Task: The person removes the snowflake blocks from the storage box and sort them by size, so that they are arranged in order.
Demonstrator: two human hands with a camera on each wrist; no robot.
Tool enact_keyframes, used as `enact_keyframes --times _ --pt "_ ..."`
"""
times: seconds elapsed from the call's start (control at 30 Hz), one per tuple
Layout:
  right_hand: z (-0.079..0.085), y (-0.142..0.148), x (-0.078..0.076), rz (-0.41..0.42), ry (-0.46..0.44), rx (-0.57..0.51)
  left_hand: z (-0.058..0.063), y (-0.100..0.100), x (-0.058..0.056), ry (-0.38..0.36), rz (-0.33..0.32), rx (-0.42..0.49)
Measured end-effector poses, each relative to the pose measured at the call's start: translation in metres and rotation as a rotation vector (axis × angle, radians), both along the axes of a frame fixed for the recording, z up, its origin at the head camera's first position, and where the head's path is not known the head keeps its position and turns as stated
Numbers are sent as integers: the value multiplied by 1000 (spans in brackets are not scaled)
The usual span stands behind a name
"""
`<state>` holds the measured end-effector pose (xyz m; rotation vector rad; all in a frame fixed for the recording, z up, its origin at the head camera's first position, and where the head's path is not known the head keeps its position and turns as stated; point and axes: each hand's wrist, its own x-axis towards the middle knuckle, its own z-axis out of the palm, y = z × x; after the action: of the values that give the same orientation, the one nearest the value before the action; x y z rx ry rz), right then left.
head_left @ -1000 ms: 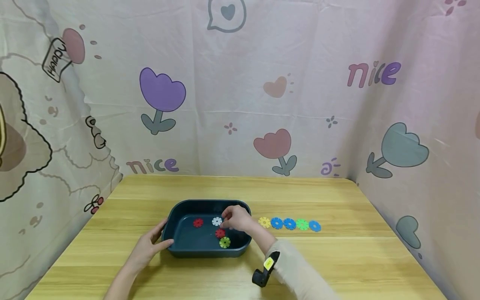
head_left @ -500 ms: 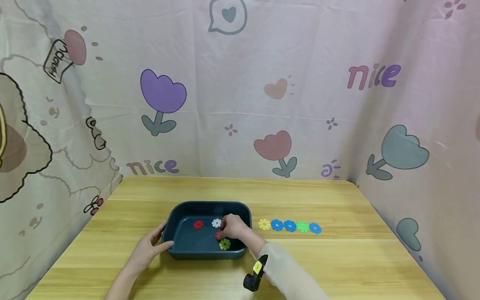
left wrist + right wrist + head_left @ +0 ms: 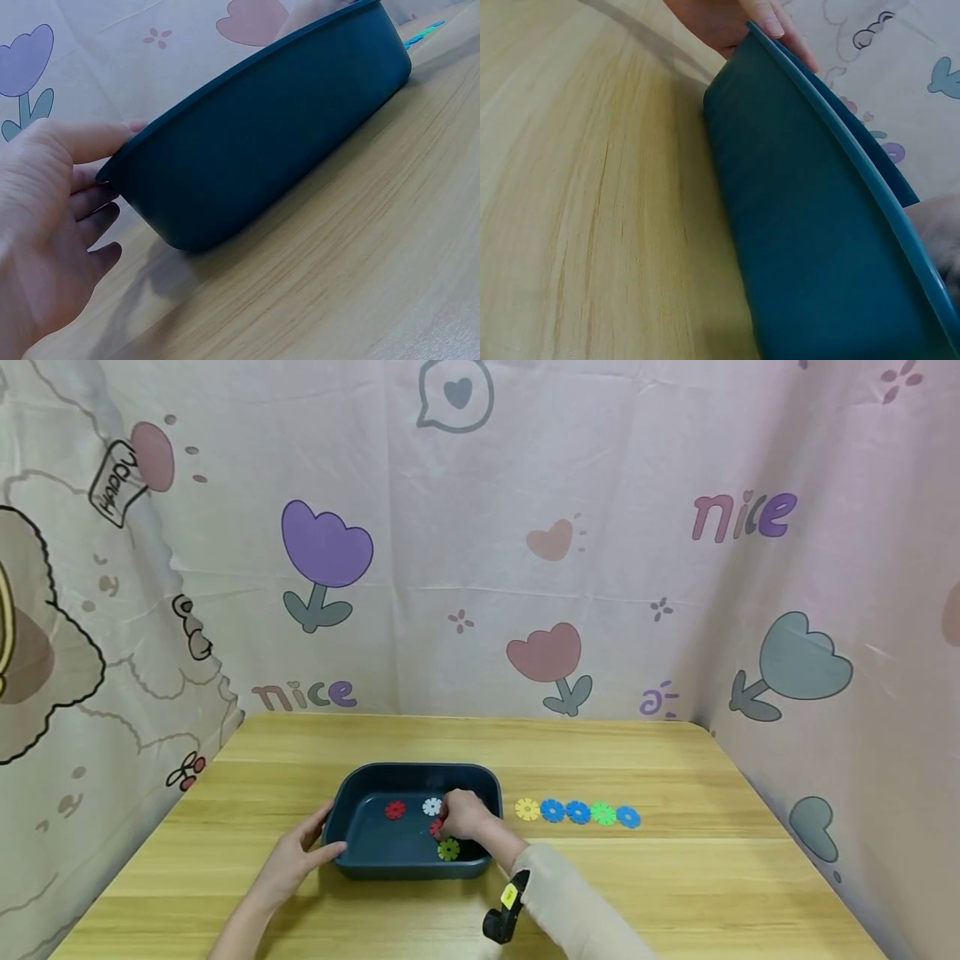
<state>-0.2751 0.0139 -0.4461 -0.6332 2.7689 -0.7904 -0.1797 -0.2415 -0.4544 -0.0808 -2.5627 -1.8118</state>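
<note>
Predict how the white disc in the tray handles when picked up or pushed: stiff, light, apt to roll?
The white disc looks thin and flat, so probably light. Its crisp, notched outline suggests stiffness. Lying flat in the tray, it would likely slide when pushed, not roll.

1 tray (image 3: 408, 872) | 2 hands (image 3: 297, 853) | 9 visible discs (image 3: 602, 812): 3 blue, 2 red, 1 each white, yellow, green, lime

We see a wood-grain table (image 3: 405, 918) bearing a dark blue tray (image 3: 408, 870) and, to its right, five discs (image 3: 581, 817) in a row, seemingly almost touching.
</note>
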Motion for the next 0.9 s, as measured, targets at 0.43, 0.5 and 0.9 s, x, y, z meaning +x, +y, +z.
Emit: enact_keyframes --times 0.43,0.5,0.9 --pt "1 3 -1 -21 -72 -117 -2 -1 -1 15 -4 -10" --pt "1 4 -1 -25 -112 -195 -2 -1 -1 8 -3 -17" --pt "31 29 -12 -42 -252 -585 -3 -1 -2 9 -2 -18"
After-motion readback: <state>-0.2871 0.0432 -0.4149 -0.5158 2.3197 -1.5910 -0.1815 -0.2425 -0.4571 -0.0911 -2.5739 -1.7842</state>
